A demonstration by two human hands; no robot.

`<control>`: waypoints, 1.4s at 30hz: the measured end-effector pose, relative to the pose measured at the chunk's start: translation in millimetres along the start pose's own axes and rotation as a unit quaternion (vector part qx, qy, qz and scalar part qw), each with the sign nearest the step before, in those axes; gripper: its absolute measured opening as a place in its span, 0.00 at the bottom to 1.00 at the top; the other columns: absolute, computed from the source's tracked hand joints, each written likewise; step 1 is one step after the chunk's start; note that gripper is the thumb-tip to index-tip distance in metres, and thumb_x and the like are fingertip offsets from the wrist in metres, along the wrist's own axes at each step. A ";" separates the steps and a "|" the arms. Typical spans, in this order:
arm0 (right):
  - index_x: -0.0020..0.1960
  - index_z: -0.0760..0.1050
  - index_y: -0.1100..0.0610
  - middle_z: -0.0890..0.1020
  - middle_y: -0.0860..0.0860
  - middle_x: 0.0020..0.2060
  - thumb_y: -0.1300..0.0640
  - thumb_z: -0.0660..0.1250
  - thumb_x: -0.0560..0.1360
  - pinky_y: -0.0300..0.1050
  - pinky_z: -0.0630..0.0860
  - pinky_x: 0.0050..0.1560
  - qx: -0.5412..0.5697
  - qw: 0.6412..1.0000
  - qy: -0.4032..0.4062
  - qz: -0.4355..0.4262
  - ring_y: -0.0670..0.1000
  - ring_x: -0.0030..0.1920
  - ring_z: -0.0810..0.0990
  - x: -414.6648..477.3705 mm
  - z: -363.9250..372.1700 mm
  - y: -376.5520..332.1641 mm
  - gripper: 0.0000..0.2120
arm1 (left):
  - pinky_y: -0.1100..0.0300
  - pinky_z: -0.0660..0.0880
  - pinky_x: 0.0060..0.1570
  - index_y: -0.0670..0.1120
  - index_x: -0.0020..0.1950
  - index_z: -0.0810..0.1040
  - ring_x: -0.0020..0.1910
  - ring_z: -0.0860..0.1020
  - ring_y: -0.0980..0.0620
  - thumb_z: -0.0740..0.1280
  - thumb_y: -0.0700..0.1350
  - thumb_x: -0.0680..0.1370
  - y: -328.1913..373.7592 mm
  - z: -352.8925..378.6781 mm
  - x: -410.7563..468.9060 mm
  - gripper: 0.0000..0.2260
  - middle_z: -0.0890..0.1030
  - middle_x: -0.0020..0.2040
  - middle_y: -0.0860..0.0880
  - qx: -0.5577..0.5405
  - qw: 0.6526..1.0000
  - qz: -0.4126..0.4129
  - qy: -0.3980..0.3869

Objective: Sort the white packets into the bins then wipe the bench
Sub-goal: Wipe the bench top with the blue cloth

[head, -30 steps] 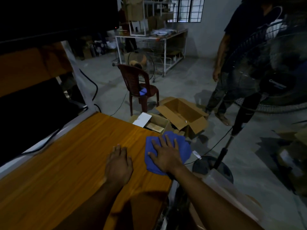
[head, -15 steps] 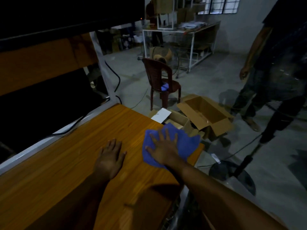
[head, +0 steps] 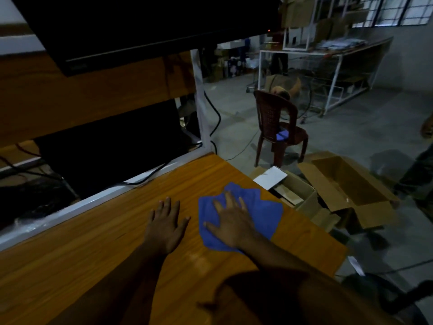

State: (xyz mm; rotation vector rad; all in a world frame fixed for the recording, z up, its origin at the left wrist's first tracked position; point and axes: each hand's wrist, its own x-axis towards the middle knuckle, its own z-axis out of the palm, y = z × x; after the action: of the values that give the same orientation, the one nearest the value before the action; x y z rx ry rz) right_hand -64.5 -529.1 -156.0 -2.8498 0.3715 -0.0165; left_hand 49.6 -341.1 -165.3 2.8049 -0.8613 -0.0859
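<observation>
Flat on the wooden bench, the right hand presses a blue cloth near the far corner, fingers spread over it. Just beside it the left hand rests palm-down (fingers apart, holding nothing). Open cardboard boxes sit on the floor beyond.

Your right hand covers the middle of the blue cloth, so you cannot see the fabric or the desk beneath your palm. The desk runs off the frame's left and bottom edges. The dark space under the shelf is too dim to read. A bystander is cut off at the right edge. The small box beyond the desk's corner shows only blurred contents.
</observation>
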 end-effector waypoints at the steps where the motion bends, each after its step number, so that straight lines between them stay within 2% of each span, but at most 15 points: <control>1: 0.78 0.50 0.48 0.46 0.56 0.79 0.19 0.25 0.56 0.63 0.39 0.75 -0.001 1.000 0.004 -0.018 0.57 0.78 0.40 0.6 1.4 3.4 0.59 | 0.48 0.40 0.76 0.54 0.79 0.44 0.78 0.40 0.50 0.41 0.68 0.78 -3.4 -1.5 4.6 0.33 0.41 0.79 0.49 0.005 1.000 0.005 -0.003; 3: 0.77 0.52 0.47 0.47 0.53 0.79 0.18 0.32 0.61 0.67 0.36 0.72 -0.025 0.999 0.028 -0.004 0.58 0.77 0.37 4.1 -3.4 18.9 0.54 | 0.47 0.41 0.76 0.54 0.79 0.45 0.78 0.41 0.50 0.40 0.68 0.78 -8.8 -3.3 12.0 0.33 0.42 0.80 0.49 0.002 1.000 -0.001 0.008; 5: 0.76 0.53 0.45 0.50 0.51 0.78 0.22 0.40 0.68 0.73 0.38 0.69 -0.050 0.995 0.043 0.077 0.63 0.77 0.38 21.6 -9.7 34.0 0.43 | 0.47 0.42 0.76 0.52 0.79 0.46 0.78 0.41 0.49 0.40 0.68 0.77 -11.5 -4.3 18.5 0.34 0.43 0.80 0.47 -0.013 0.999 -0.039 0.031; 8: 0.77 0.51 0.46 0.49 0.52 0.78 0.26 0.43 0.73 0.76 0.41 0.69 -0.041 0.988 0.030 0.145 0.66 0.76 0.41 68.6 -15.2 31.8 0.39 | 0.47 0.44 0.76 0.49 0.79 0.45 0.78 0.41 0.48 0.39 0.68 0.78 -15.5 -5.6 36.9 0.35 0.43 0.80 0.45 -0.007 0.996 -0.077 0.046; 11: 0.78 0.47 0.45 0.44 0.50 0.79 0.28 0.47 0.75 0.68 0.39 0.73 -0.031 0.999 0.005 0.014 0.61 0.77 0.39 98.0 -6.5 7.7 0.37 | 0.47 0.43 0.76 0.48 0.79 0.43 0.78 0.41 0.48 0.40 0.67 0.78 -16.3 -6.2 50.6 0.35 0.43 0.80 0.46 0.004 0.996 -0.076 0.038; 14: 0.77 0.48 0.42 0.45 0.47 0.79 0.23 0.45 0.70 0.62 0.41 0.74 -0.010 0.996 -0.013 -0.090 0.55 0.78 0.38 118.3 -4.5 8.5 0.41 | 0.49 0.43 0.76 0.49 0.79 0.45 0.78 0.42 0.49 0.41 0.66 0.79 -18.1 -3.4 56.1 0.34 0.44 0.80 0.47 -0.006 0.995 -0.081 0.052; 19: 0.78 0.50 0.45 0.47 0.52 0.79 0.31 0.49 0.77 0.69 0.41 0.72 0.000 0.998 0.041 0.050 0.63 0.77 0.41 179.8 -14.5 29.8 0.34 | 0.51 0.43 0.76 0.48 0.79 0.45 0.78 0.43 0.51 0.42 0.63 0.80 -18.1 -4.1 55.3 0.31 0.46 0.80 0.48 -0.032 0.994 -0.071 0.076; 22: 0.78 0.50 0.52 0.47 0.56 0.79 0.32 0.48 0.78 0.70 0.39 0.72 -0.010 0.994 0.039 0.099 0.67 0.76 0.42 210.7 -4.1 -15.8 0.36 | 0.52 0.42 0.76 0.47 0.79 0.45 0.78 0.43 0.52 0.42 0.61 0.81 -18.3 -5.6 56.1 0.30 0.46 0.80 0.48 -0.035 0.994 -0.070 0.076; 25: 0.79 0.48 0.55 0.47 0.56 0.79 0.33 0.48 0.78 0.66 0.38 0.74 -0.001 0.998 0.043 0.042 0.64 0.77 0.42 212.4 9.1 -58.5 0.38 | 0.53 0.44 0.76 0.44 0.79 0.48 0.78 0.45 0.50 0.43 0.57 0.82 -17.8 -7.7 56.3 0.28 0.48 0.80 0.46 -0.044 0.992 -0.089 0.075; 27: 0.79 0.48 0.51 0.46 0.53 0.79 0.31 0.47 0.77 0.64 0.40 0.74 0.004 0.998 0.036 -0.046 0.61 0.77 0.41 198.0 12.2 -54.6 0.37 | 0.52 0.46 0.77 0.41 0.79 0.49 0.78 0.47 0.47 0.44 0.54 0.83 -16.5 -9.7 58.3 0.28 0.49 0.79 0.43 -0.055 0.988 -0.118 0.081; 30: 0.78 0.49 0.43 0.47 0.49 0.79 0.21 0.34 0.66 0.60 0.41 0.75 -0.001 0.993 0.003 -0.119 0.57 0.78 0.42 179.0 5.6 -14.2 0.46 | 0.51 0.44 0.76 0.43 0.79 0.50 0.78 0.46 0.47 0.43 0.55 0.83 -34.9 -17.7 56.2 0.27 0.49 0.80 0.44 -0.065 0.990 -0.105 0.066; 34: 0.77 0.52 0.44 0.50 0.52 0.79 0.26 0.40 0.73 0.69 0.42 0.73 -0.040 0.993 0.068 0.091 0.65 0.76 0.46 193.7 0.3 24.2 0.38 | 0.54 0.40 0.74 0.52 0.79 0.44 0.77 0.41 0.52 0.34 0.65 0.76 -109.0 -35.6 36.4 0.33 0.43 0.79 0.49 -0.008 0.999 -0.034 0.010; 37: 0.78 0.50 0.51 0.47 0.58 0.78 0.31 0.47 0.77 0.72 0.38 0.71 -0.001 0.977 0.056 0.207 0.69 0.75 0.42 205.5 3.0 -26.6 0.37 | 0.53 0.44 0.75 0.49 0.79 0.49 0.78 0.46 0.52 0.38 0.63 0.77 -134.7 -40.6 26.4 0.33 0.50 0.80 0.49 -0.014 0.996 -0.067 0.054; 40: 0.79 0.45 0.54 0.44 0.57 0.78 0.31 0.47 0.77 0.70 0.39 0.72 -0.002 0.992 0.041 0.121 0.67 0.76 0.41 199.7 21.0 -103.5 0.39 | 0.50 0.50 0.76 0.46 0.78 0.57 0.78 0.52 0.49 0.44 0.59 0.79 -131.2 -36.6 29.9 0.31 0.58 0.78 0.47 -0.027 0.994 -0.057 0.084; 42: 0.79 0.45 0.51 0.44 0.55 0.79 0.31 0.47 0.77 0.68 0.38 0.72 -0.006 0.998 0.031 0.048 0.66 0.76 0.40 181.3 34.1 -142.4 0.38 | 0.46 0.59 0.73 0.43 0.72 0.67 0.74 0.62 0.43 0.45 0.56 0.79 -136.9 -36.2 31.9 0.27 0.67 0.73 0.41 -0.039 0.992 -0.069 0.095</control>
State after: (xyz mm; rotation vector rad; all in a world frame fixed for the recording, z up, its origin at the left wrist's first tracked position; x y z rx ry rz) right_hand 148.0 -433.5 -155.5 -2.8454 0.5233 -0.0857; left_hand 155.2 -241.9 -158.9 2.7403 -0.6084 0.1227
